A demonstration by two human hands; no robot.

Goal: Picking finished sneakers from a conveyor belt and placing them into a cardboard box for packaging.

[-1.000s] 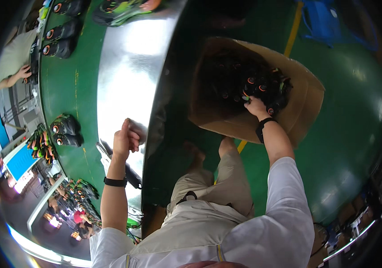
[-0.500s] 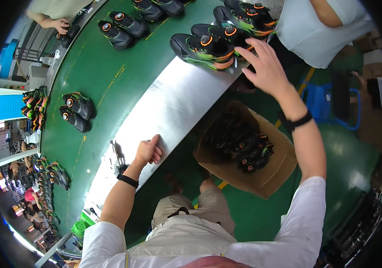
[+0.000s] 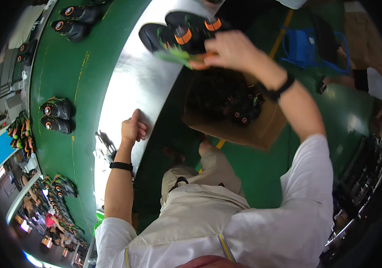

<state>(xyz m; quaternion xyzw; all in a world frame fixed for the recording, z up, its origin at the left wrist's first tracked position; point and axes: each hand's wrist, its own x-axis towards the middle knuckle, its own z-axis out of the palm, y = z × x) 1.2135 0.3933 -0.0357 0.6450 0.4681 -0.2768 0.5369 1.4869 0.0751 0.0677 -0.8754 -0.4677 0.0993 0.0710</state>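
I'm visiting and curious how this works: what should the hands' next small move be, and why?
Probably ease the shoes toward the left hand, over the metal bench. The right hand seems to hold them near the bench's edge, while the left hand looks empty, thumb out.

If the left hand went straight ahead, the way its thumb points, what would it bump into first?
Beyond a bare stretch of metal tabletop, the left hand would probably meet the nearer black shoe at the right hand. How high that shoe sits is unclear, though.
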